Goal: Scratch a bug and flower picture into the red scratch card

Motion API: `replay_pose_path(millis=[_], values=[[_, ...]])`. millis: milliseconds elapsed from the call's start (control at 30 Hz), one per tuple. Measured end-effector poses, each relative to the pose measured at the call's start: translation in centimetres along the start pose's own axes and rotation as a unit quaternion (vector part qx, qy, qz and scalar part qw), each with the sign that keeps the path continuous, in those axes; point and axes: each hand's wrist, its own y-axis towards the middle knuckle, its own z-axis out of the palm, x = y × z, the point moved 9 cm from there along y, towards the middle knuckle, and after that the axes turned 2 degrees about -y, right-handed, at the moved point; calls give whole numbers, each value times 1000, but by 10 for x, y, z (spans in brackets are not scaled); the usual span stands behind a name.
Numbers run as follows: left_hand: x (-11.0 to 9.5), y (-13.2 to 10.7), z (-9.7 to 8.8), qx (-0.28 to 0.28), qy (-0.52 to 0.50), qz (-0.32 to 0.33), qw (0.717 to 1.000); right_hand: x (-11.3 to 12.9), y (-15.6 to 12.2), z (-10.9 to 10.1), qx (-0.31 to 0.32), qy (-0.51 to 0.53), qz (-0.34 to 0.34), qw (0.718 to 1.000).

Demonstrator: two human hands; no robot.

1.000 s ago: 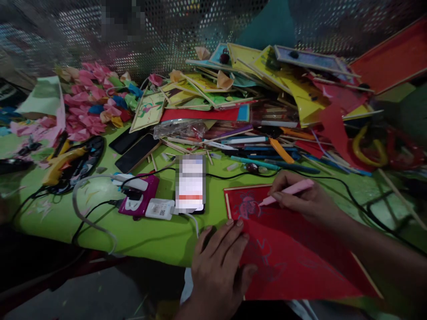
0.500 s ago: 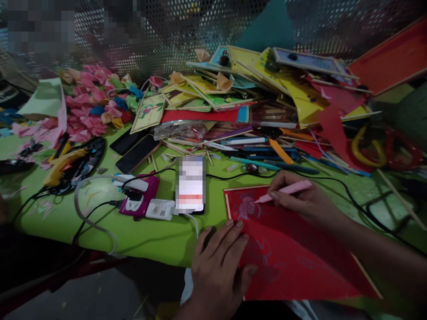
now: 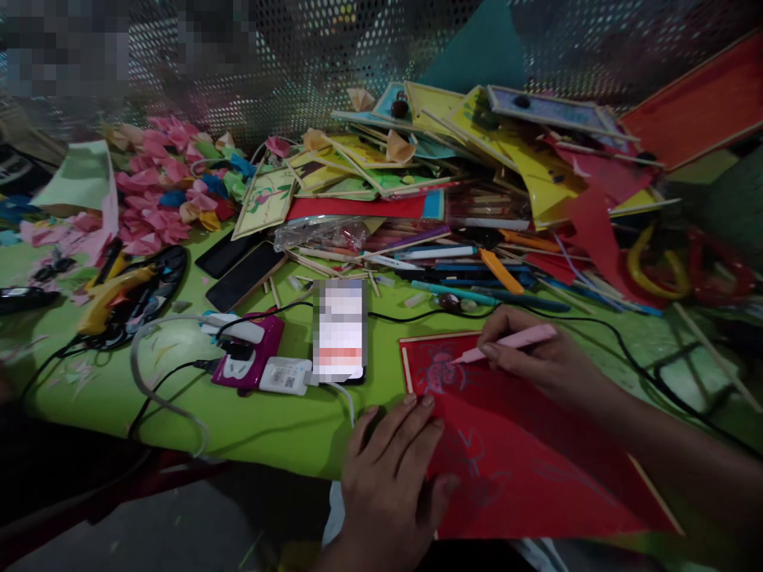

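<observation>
A red sheet (image 3: 524,453) edged with thin wooden sticks lies at the front right of the green table. Pinched in my right hand (image 3: 524,349) is a pink marker pen (image 3: 518,342), its tip on a ladybug-like drawing (image 3: 439,369) near the sheet's upper left corner. My left hand (image 3: 396,457) lies flat over the sheet's left edge, fingers stretched out and holding nothing. Faint outlines of a flower (image 3: 474,461) and a leaf-like shape show lower on the sheet.
Left of the sheet are a lit phone (image 3: 339,334) and a purple power strip (image 3: 247,361) with cables. A black cable passes behind my right hand. Pens, sticks and framed pictures (image 3: 501,135) pile up behind; paper flowers (image 3: 160,175) and a yellow glue gun (image 3: 113,298) lie left.
The pen tip has shifted very slightly on the ladybug drawing. My left hand stays in place on the sheet.
</observation>
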Motion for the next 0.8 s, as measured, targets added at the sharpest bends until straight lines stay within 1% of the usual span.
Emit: replay_pose_path(millis=[133, 333, 467, 600, 800], values=[[0, 0, 1, 2, 0, -1, 1000, -2, -1, -2, -7, -9, -2, 1000], [0, 1, -1, 5, 8, 1, 1000, -12, -2, -4, -13, -3, 9, 1000], [0, 1, 0, 10, 6, 4, 1000, -11, -4, -4, -13, 3, 15, 1000], [1, 0, 0, 2, 3, -1, 1000, -10, -6, -4, -23, 21, 41, 999], [0, 2, -1, -4, -5, 0, 1000, -12, -4, -3, -4, 1, 30, 1000]])
